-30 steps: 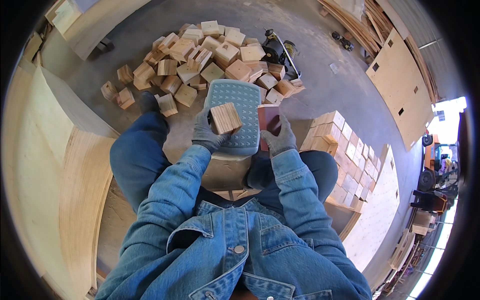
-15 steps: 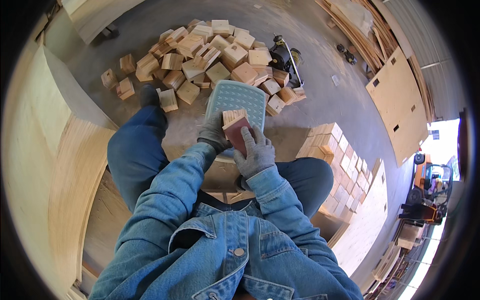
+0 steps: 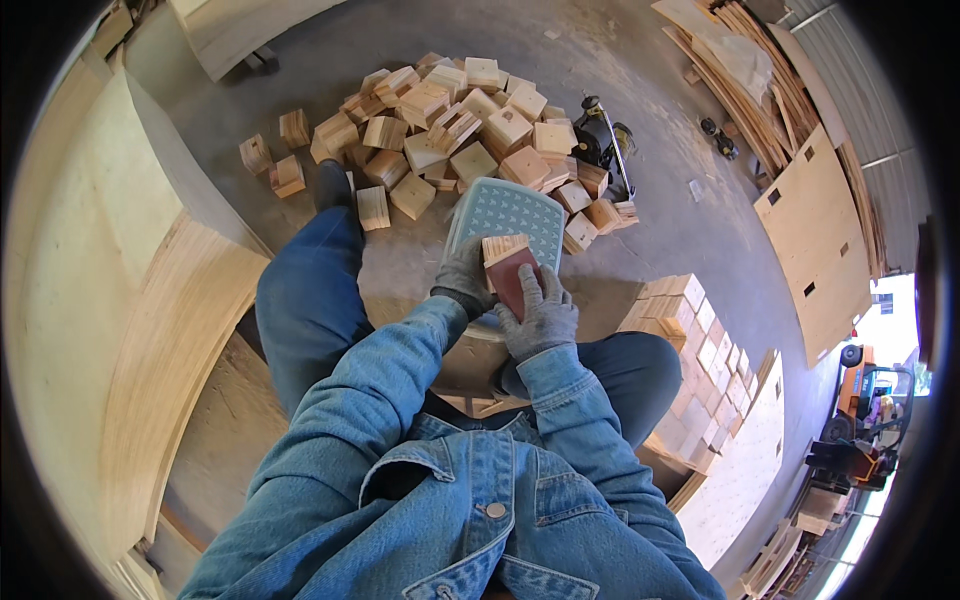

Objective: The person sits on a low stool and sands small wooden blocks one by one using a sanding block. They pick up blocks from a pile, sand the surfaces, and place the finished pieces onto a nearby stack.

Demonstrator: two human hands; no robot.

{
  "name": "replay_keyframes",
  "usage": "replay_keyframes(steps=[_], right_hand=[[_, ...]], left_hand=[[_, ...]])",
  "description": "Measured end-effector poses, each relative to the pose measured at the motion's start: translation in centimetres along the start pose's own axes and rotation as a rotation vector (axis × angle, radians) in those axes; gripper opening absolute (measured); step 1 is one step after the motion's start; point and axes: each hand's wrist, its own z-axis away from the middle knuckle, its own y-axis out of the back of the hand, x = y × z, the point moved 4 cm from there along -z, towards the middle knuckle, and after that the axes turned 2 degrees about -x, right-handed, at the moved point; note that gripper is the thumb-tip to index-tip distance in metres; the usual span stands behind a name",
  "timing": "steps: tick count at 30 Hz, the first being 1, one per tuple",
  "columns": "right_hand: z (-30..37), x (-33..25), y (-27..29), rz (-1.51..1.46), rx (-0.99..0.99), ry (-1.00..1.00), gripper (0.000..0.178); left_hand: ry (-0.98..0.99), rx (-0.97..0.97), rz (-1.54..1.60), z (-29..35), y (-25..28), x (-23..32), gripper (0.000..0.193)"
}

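Observation:
In my gloved left hand [image 3: 466,276] is a small wooden block [image 3: 506,246], gripped from its left side with the layered end grain facing up. My right hand [image 3: 543,320], also in a grey glove, presses a piece of reddish-brown sandpaper [image 3: 509,284] flat against the block's near face. The fingers of that hand lie bent over the sandpaper's right edge. Both hands are above the near part of a pale green plastic stool [image 3: 520,212] with a patterned top, between my knees. My left fingertips are partly hidden behind the block.
Beyond the stool, a loose heap of wooden blocks [image 3: 470,165] covers the floor. A black tool with a metal bar [image 3: 612,150] lies at its right. Stacked blocks [image 3: 700,385] stand by my right knee. Plywood stacks [image 3: 180,330] rise on the left; a forklift [image 3: 868,415] is far right.
The whole view has shifted, so everything sits further right and slightly lower. My hands keep the same hold, with the sandpaper still against the block.

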Motion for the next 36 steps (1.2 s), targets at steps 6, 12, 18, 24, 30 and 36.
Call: replay_keyframes(steps=[6,12,18,24,30,36], right_hand=[[-0.1,-0.1,0.1,-0.045,-0.016,-0.013,0.078],[0.2,-0.2,0.4,-0.045,-0.018,-0.014,0.08],[0.5,-0.2,1.0,-0.077,-0.025,-0.016,0.081],[0.8,-1.5,1.3,-0.053,-0.048,0.058,0.076],[-3.5,-1.7,1.8,-0.057,-0.022,-0.002,0.071],[-9.8,-1.9,0.9,-0.078,0.026,-0.038,0.073]], left_hand=[[0.02,0.015,0.17,0.0,1.2,3.4,0.081],[0.031,0.059,0.19,0.2,2.0,5.3,0.078],[0.021,0.093,0.121,0.2,2.1,6.1,0.075],[0.149,0.007,0.428,-1.1,-0.6,0.7,0.063],[-0.014,0.185,0.303,0.1,-0.8,-0.1,0.069],[0.105,0.043,0.097,-1.0,-1.6,-3.5,0.087]])
